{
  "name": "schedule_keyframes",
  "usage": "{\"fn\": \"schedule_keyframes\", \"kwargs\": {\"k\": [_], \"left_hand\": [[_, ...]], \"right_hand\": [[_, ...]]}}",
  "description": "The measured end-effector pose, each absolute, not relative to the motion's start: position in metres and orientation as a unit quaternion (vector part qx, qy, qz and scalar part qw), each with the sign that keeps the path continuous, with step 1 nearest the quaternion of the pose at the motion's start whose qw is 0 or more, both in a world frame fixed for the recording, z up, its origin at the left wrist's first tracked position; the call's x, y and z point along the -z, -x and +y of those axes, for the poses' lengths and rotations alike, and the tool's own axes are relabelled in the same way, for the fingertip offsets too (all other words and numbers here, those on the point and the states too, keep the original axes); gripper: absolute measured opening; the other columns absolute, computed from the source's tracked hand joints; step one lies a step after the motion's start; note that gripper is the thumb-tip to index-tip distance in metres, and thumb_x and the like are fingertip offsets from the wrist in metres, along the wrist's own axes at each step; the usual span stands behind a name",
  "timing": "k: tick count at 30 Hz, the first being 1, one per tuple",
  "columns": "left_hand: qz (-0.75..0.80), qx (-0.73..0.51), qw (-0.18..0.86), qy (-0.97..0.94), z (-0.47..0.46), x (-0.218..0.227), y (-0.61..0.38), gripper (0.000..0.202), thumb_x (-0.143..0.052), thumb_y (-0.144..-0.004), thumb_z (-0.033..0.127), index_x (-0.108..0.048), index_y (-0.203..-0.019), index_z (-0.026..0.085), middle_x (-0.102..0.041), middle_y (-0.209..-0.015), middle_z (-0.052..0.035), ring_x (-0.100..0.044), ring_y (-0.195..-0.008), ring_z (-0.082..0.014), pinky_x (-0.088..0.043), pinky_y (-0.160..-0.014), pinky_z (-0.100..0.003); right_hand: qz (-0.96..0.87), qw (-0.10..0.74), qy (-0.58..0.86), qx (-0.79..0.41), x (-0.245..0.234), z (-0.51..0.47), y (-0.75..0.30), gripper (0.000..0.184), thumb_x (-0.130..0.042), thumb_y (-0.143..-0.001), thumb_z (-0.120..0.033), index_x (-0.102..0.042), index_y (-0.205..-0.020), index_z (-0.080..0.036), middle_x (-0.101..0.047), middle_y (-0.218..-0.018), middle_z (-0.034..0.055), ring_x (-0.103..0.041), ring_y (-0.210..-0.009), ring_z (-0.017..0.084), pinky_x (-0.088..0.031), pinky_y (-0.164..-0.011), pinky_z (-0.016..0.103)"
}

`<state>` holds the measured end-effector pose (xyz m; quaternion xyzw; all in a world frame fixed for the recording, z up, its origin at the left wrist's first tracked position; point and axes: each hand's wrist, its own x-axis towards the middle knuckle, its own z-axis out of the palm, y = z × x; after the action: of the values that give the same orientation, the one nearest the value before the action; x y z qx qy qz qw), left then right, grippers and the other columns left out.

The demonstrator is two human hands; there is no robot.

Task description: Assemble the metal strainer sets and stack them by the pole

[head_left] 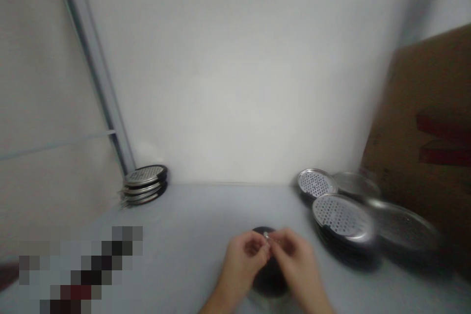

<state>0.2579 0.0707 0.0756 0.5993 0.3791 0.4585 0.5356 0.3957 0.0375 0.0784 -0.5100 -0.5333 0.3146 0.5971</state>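
Observation:
My left hand [243,262] and my right hand [294,260] meet low in the middle of the picture, over a dark round object [270,279] on the table. Both hands have their fingers curled and pinched together around a small shiny metal bit [266,236] between the fingertips. The picture is blurred, so I cannot name that bit. The dark round object lies mostly hidden under the hands.
A stack of round perforated metal discs [144,184] stands at the back left by a metal post [91,59]. More perforated discs [342,216] and round lids [401,228] lie at the right, beside a brown cardboard box [427,127]. A pixelated patch [81,270] covers the lower left.

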Motion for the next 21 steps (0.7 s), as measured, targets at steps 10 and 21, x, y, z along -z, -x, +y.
{"fn": "schedule_keyframes", "kwargs": {"k": [10,21], "left_hand": [[0.379,-0.413,0.612,-0.558,0.074,-0.085,-0.253,0.042,-0.086,-0.061,0.051,-0.070,-0.068,0.013,-0.066,-0.064,-0.0021,-0.051,-0.055,-0.0100,-0.041,-0.055,-0.024],[0.384,-0.469,0.577,-0.548,0.071,-0.074,-0.261,0.038,-0.083,-0.067,0.050,-0.074,-0.072,0.013,-0.066,-0.061,-0.0021,-0.057,-0.057,-0.0128,-0.047,-0.059,-0.025]], "right_hand": [[-0.493,0.609,0.491,-0.380,-0.072,0.045,-0.398,0.051,-0.083,-0.066,-0.068,-0.074,-0.072,-0.017,-0.071,-0.063,0.0072,-0.066,-0.057,0.023,-0.053,-0.053,0.031],[-0.490,0.625,0.519,-0.315,-0.074,0.037,-0.393,0.050,-0.074,-0.076,-0.068,-0.075,-0.075,-0.018,-0.073,-0.065,0.0093,-0.068,-0.063,0.026,-0.054,-0.057,0.033]]}}
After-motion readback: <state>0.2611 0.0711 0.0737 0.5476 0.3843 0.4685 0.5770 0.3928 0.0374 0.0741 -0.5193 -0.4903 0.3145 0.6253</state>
